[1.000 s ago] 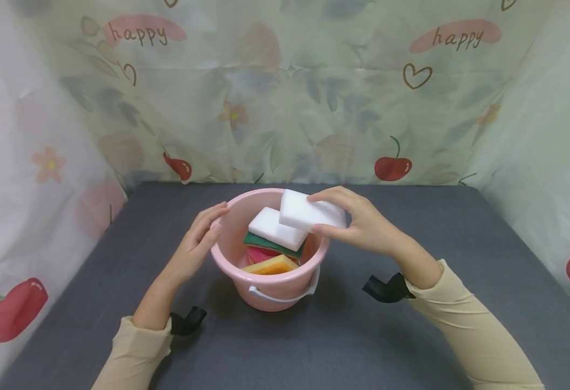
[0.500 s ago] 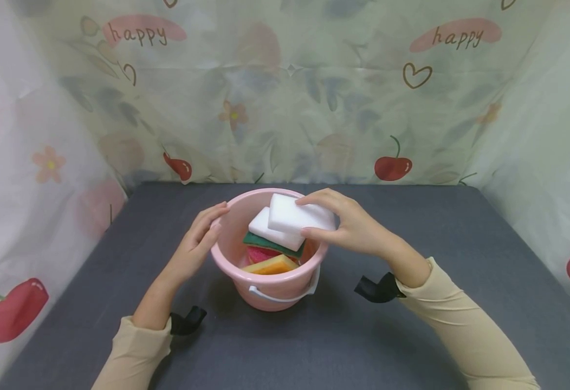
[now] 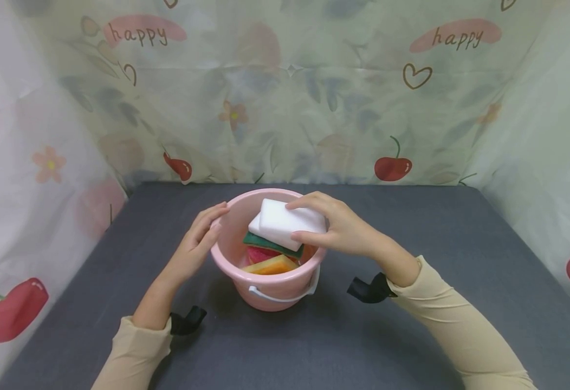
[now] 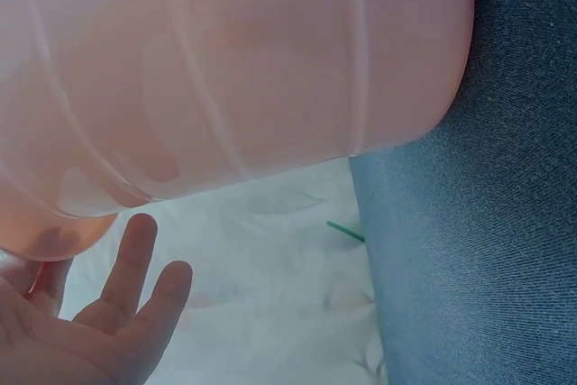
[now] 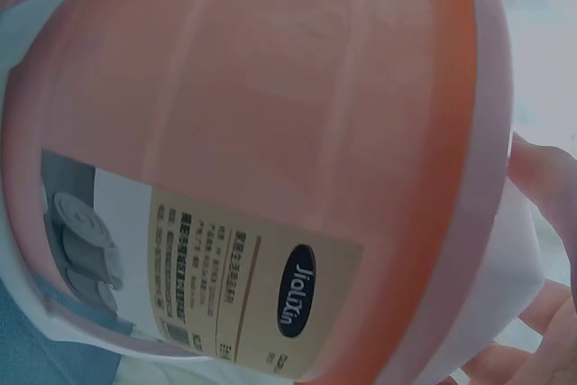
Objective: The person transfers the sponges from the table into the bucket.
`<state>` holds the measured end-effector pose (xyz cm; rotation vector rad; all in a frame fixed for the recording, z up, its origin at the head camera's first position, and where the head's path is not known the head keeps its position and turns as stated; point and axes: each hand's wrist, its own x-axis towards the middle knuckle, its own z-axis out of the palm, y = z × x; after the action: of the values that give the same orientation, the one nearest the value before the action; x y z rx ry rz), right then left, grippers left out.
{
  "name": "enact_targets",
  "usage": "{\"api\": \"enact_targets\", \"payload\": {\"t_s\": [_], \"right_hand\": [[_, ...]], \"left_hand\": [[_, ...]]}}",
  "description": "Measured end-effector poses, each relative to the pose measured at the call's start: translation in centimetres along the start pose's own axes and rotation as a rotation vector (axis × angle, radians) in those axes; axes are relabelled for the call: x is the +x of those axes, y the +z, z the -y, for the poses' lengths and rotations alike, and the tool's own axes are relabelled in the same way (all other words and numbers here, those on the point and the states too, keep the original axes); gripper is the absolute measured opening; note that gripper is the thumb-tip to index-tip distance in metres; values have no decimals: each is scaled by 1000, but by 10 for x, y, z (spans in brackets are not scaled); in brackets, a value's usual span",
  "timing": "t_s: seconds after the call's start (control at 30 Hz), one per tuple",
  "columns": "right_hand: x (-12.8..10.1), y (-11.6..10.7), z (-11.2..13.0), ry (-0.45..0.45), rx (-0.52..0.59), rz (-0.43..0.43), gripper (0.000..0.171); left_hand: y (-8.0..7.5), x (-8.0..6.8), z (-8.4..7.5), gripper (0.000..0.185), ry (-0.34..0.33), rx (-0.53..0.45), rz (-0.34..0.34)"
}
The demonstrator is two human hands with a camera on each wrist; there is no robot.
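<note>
A pink bucket (image 3: 246,287) stands upright on the dark cloth, with sponges stacked inside. My right hand (image 3: 345,227) pinches a white sponge (image 3: 291,219) between thumb and fingers over the bucket's right side. Beneath it lies another white sponge (image 3: 254,225), mostly covered; whether the two touch I cannot tell. Lower down are a green scouring pad (image 3: 270,244), something pink (image 3: 260,254) and a yellow sponge (image 3: 271,265). My left hand (image 3: 199,238) touches the left rim with its fingers fairly straight. In the left wrist view, two fingers (image 4: 135,250) stick out beside the bucket wall.
The bucket's white handle (image 3: 285,299) hangs down at the front right. A printed label (image 5: 216,268) is on its wall in the right wrist view. Patterned curtain (image 3: 290,108) encloses the back and sides of the dark tabletop (image 3: 285,352). Black straps (image 3: 370,288) circle both wrists.
My right hand has carried the white sponge leftward and slightly down, farther over the bucket and the other white sponge. My left hand and the bucket have stayed put.
</note>
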<state>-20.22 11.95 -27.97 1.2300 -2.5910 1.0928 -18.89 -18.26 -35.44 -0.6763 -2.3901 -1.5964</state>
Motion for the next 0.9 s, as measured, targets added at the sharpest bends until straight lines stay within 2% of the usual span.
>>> {"api": "enact_targets", "payload": {"t_s": [0.63, 0.9], "right_hand": [[14, 14, 6, -47, 8, 72, 44], [19, 22, 9, -91, -31, 82, 44]], "left_hand": [[1, 1, 1, 40, 3, 0, -8], [1, 0, 0, 39, 5, -8, -14]]}}
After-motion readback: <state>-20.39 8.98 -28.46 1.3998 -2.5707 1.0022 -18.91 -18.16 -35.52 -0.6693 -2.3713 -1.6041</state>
